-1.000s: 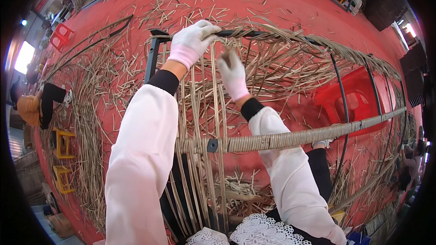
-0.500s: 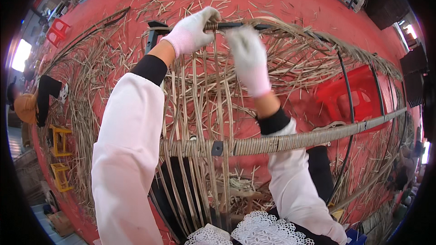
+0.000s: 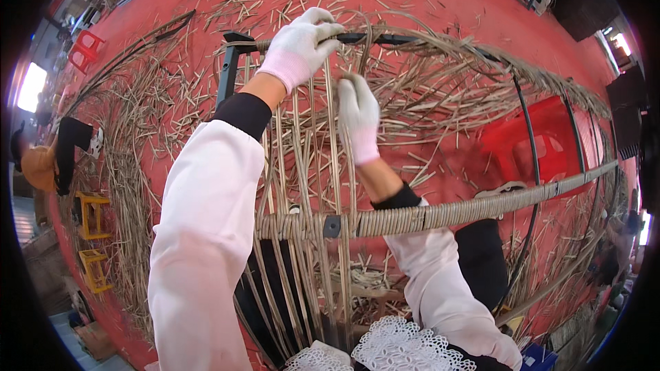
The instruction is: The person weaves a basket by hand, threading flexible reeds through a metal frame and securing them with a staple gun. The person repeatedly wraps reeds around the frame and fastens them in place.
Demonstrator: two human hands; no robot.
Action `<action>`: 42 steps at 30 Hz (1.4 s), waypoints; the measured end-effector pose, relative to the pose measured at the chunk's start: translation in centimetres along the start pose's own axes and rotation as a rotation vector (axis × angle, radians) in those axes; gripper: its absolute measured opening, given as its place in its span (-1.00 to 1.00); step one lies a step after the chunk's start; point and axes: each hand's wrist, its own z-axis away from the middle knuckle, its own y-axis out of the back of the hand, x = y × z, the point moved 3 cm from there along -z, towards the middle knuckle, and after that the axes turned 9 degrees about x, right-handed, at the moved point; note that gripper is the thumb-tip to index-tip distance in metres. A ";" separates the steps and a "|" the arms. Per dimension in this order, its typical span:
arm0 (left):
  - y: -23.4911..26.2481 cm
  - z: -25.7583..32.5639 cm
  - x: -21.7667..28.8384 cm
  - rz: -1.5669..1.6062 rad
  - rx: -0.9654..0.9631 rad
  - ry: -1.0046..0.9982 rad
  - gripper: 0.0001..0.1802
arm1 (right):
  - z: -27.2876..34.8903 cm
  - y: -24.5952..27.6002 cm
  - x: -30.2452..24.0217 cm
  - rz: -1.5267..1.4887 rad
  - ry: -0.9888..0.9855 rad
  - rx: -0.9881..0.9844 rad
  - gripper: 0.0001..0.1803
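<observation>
My left hand (image 3: 299, 48), in a white glove with a pink cuff, is closed over the far dark metal bar (image 3: 392, 39) and the strands wound on it. Just below that bar, my right hand (image 3: 359, 113), gloved alike, has its fingers closed at the lower end of a tan flat strand (image 3: 366, 51) that loops over the bar. Its exact grip is partly hidden. Long strands (image 3: 297, 137) run from the far bar to the nearer bar (image 3: 440, 216), which is tightly wrapped in the same material. A dark square plate (image 3: 332, 226) sits on the nearer bar.
A bundle of loose strands (image 3: 474, 51) trails along the frame's far right side. Cut strips litter the red floor (image 3: 227, 10). A red plastic stool (image 3: 540, 141) lies beyond the frame's right part. Yellow stools (image 3: 94, 216) stand at left, near a person (image 3: 42, 165).
My right hand has come down and left from beside the far bar, and a strand now loops over the bar above it. My left hand has shifted slightly right along the bar.
</observation>
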 end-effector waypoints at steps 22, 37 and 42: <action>0.0 -0.6 -0.1 -0.005 -0.236 0.165 -0.62 | 6.0 13.4 17.6 0.655 0.222 -0.070 -0.56; -1.8 -4.7 -3.4 0.254 -0.430 0.315 -0.61 | -6.6 0.9 2.5 -0.769 -0.290 -0.224 -0.76; -5.5 -7.0 -5.7 0.004 -0.670 0.004 -0.65 | -11.6 -0.6 4.5 0.044 0.146 -0.473 -0.79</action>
